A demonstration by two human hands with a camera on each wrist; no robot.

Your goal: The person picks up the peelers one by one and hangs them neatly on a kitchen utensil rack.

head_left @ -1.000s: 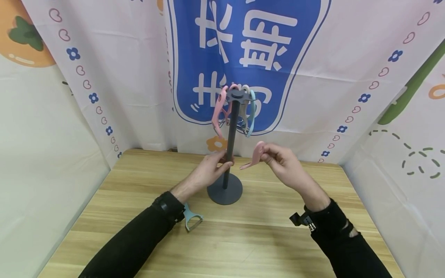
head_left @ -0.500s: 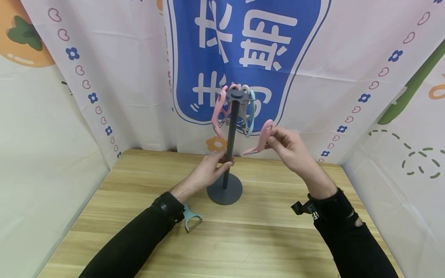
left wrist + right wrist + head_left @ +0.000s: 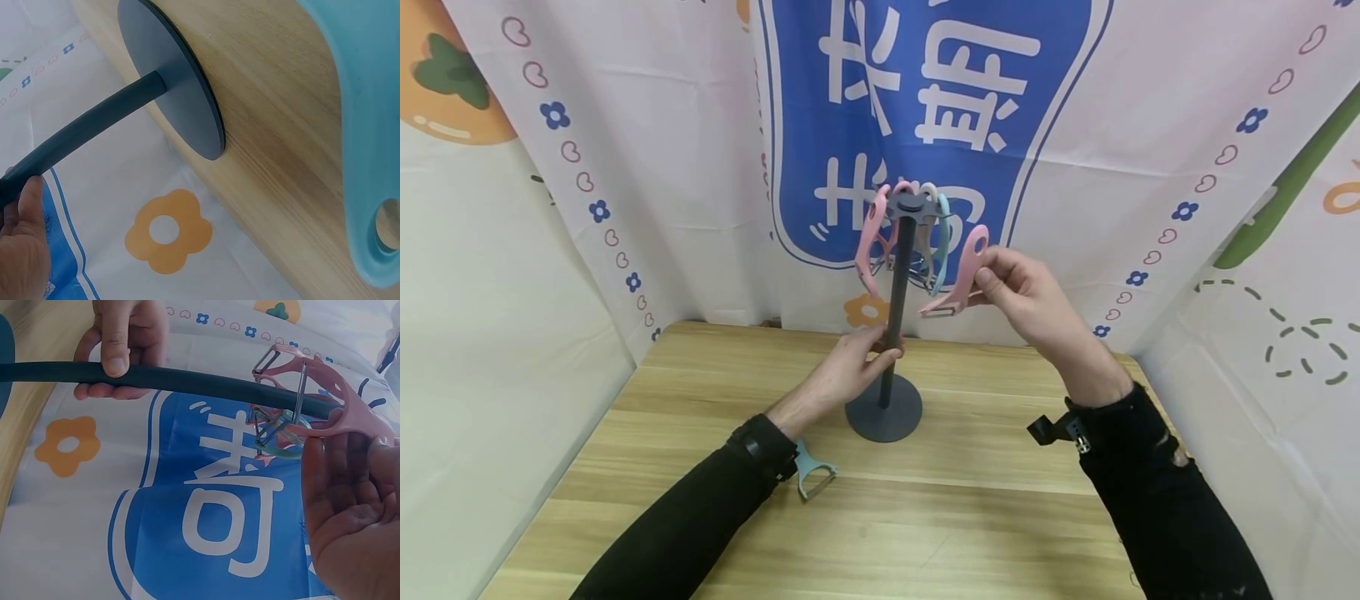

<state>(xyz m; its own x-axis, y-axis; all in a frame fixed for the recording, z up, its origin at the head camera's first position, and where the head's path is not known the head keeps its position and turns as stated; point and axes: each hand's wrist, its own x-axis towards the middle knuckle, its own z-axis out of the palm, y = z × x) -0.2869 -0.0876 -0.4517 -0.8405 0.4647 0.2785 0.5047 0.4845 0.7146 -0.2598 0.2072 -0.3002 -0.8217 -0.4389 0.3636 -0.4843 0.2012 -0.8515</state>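
In the head view a dark grey stand (image 3: 895, 287) with a round base stands upright on the table. My left hand (image 3: 846, 367) grips its pole below the middle; the right wrist view shows the thumb and fingers around it. My right hand (image 3: 1033, 308) pinches a pink peeler (image 3: 967, 265) by its handle, to the right of the stand's top, blade end down. From the stand's top hang pink peelers (image 3: 871, 242), a grey one (image 3: 925, 229) and a light blue one (image 3: 943, 246). Another light blue peeler (image 3: 814, 472) lies on the table by my left wrist.
The wooden table (image 3: 970, 525) spreads around the stand's base. Behind it hangs a white cloth with a blue printed panel (image 3: 940, 92). White printed cloth walls (image 3: 1247, 400) close in both sides.
My right hand has risen with the pink peeler, bringing its handle up near the height of the hanging peelers. The left hand keeps its hold on the pole.
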